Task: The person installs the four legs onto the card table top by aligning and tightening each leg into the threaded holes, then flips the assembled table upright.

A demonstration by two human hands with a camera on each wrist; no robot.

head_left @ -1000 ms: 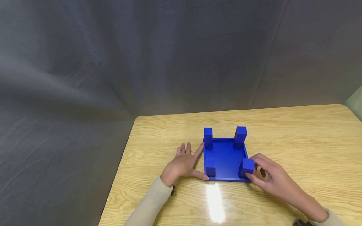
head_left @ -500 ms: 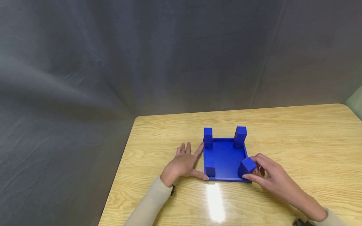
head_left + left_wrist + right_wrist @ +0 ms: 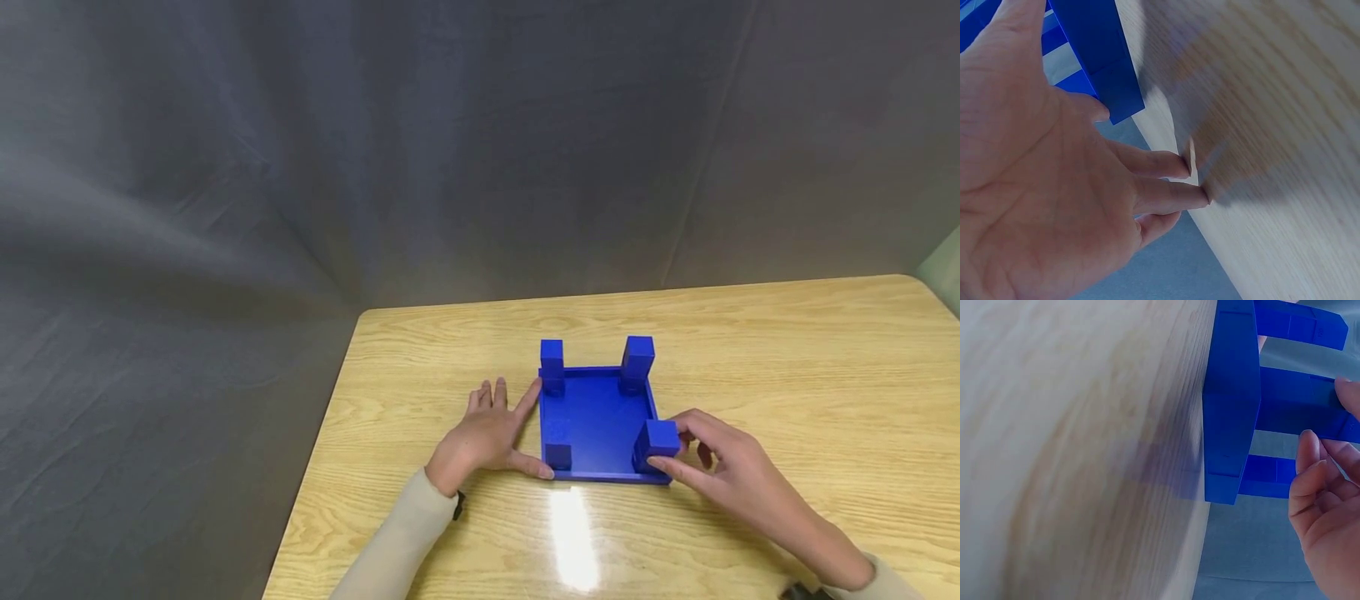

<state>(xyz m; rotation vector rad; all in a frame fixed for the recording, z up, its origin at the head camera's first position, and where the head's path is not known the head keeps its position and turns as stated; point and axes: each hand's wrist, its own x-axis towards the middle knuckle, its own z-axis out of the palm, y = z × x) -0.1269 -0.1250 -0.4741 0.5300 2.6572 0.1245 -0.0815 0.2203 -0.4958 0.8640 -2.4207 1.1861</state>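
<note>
A square blue tray-like base [image 3: 600,421] with a low rim lies on the table, a blue post standing at each corner. My right hand [image 3: 738,471] pinches the near-right post [image 3: 656,446] between thumb and fingers; in the right wrist view this post [image 3: 1300,400] rises from the base. My left hand [image 3: 483,437] lies spread at the base's left side, index fingertip at the far-left corner and thumb at the near-left one. Beside those corners stand the far-left post [image 3: 552,362] and the near-left post [image 3: 557,446]. The far-right post [image 3: 637,364] stands untouched.
The wood-grain table [image 3: 810,375] extends around the base, with a bright light reflection in front. A dark grey curtain [image 3: 525,150] hangs behind the table and along its left side.
The near-right post twisted about its length in my right hand's fingers, then came back square to the base, my right hand shifting slightly. The left hand and base stayed put.
</note>
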